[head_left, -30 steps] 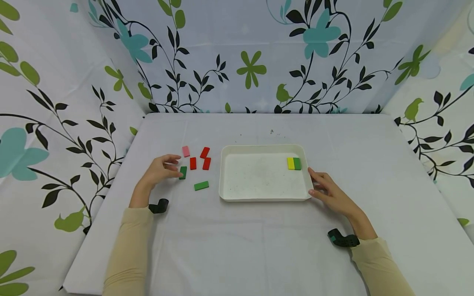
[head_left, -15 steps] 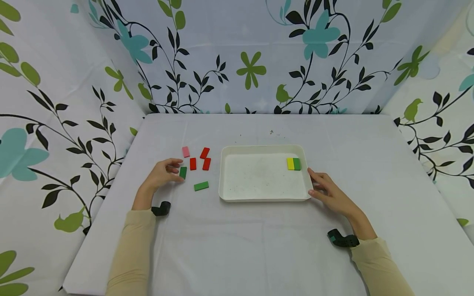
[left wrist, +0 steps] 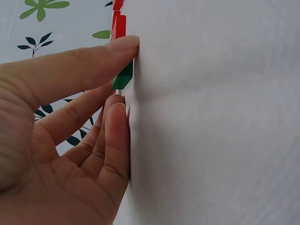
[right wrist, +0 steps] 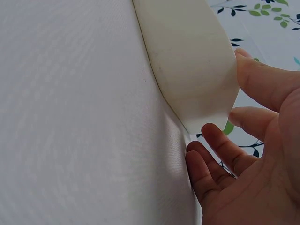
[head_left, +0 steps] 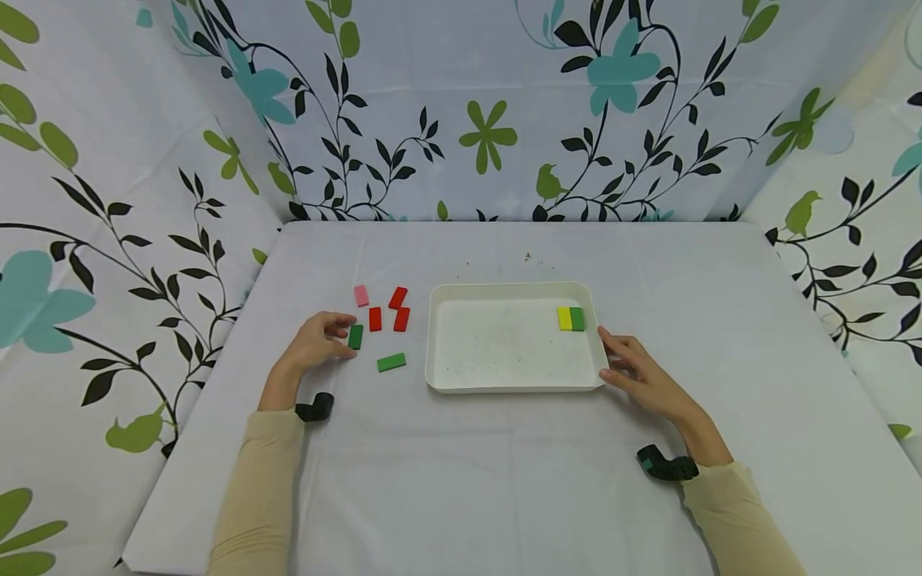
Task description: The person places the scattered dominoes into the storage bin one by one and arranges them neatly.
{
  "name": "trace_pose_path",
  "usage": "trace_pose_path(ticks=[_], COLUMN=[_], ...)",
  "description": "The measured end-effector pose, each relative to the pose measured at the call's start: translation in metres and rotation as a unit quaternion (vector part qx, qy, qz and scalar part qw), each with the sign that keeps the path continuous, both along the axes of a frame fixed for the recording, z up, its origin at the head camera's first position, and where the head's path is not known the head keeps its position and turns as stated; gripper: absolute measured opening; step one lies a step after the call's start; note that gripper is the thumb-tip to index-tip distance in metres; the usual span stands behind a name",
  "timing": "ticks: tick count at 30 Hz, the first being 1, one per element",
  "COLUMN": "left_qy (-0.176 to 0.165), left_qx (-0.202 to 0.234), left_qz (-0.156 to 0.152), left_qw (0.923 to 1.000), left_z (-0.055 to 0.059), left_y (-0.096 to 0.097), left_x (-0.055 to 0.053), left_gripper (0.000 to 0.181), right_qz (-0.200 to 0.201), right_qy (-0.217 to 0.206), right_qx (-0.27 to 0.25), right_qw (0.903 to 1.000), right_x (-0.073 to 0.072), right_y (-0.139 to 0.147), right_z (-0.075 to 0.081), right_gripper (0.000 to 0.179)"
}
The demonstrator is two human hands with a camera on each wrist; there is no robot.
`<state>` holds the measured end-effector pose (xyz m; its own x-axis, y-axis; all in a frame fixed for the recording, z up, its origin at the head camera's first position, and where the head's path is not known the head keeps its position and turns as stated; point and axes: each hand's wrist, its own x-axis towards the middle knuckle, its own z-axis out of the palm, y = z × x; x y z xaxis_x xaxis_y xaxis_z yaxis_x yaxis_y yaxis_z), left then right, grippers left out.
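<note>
In the head view, my left hand (head_left: 313, 344) has thumb and index fingertips at the two ends of a dark green rectangular block (head_left: 355, 337), left of the tray. The left wrist view shows this green block (left wrist: 123, 77) between thumb and index finger, the other fingers loosely bent. My right hand (head_left: 641, 376) rests its fingertips along the right edge of the white tray (head_left: 497, 387). In the right wrist view, fingers and thumb touch the tray's end wall (right wrist: 197, 70) without curling round it. A yellow block (head_left: 564, 319) and a green block (head_left: 578, 319) lie side by side in the tray.
Between my left hand and the tray lie a pink block (head_left: 361, 296), three red blocks (head_left: 375, 319) and another green block (head_left: 392, 362). A white cloth (head_left: 504, 480) covers the table. Patterned curtains (head_left: 432, 72) stand behind and at both sides.
My left hand has shifted slightly toward me, its thumb sliding from the green block's side to its near end. The block has barely moved. My right hand stays at the tray.
</note>
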<state>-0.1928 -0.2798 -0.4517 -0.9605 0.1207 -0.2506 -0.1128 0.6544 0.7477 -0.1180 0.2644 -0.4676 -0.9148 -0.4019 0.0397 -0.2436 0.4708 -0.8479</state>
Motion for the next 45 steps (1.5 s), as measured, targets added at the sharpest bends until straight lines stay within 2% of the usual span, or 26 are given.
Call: trace_pose_path(ticks=[6,15,22,28,35,40,45], left_qy=[0.016,0.009,-0.007,0.02,0.055,0.062,0.071], left_qx=[-0.008,-0.013,0.009,0.047,0.082,0.114,0.129], left_qz=[-0.001,0.01,0.029,0.042,0.038,0.031,0.011], left_qw=[0.9998,0.9998,0.9995,0.9978,0.9944,0.991,0.989], left_z=[-0.001,0.004,0.014,0.026,0.047,0.063,0.075], left_y=[0.0,-0.001,0.0,0.006,0.027,0.05,0.078], left_x=[0.0,0.002,0.001,-0.002,-0.007,-0.014,-0.024], left_gripper=[0.057,0.054,0.055,0.054,0.054,0.051,0.051], right_qz=[0.003,0.002,0.004,0.005,0.008,0.009,0.006], right_qy=[0.003,-0.003,-0.001,-0.001,0.003,0.001,-0.009], right_qx=[-0.003,-0.001,-0.001,-0.003,-0.012,-0.015,-0.01], right_qw=[1.0,1.0,1.0,1.0,0.9999,0.9998,0.9999], right_x=[0.0,-0.001,-0.001,0.0,-0.001,-0.001,-0.001], right_y=[0.0,-0.001,-0.001,-0.001,0.0,0.001,0.001], right_z=[0.0,0.0,0.001,0.002,0.0,0.0,0.0], right_gripper=[0.069,0.069,0.069,0.069,0.068,0.068,0.068])
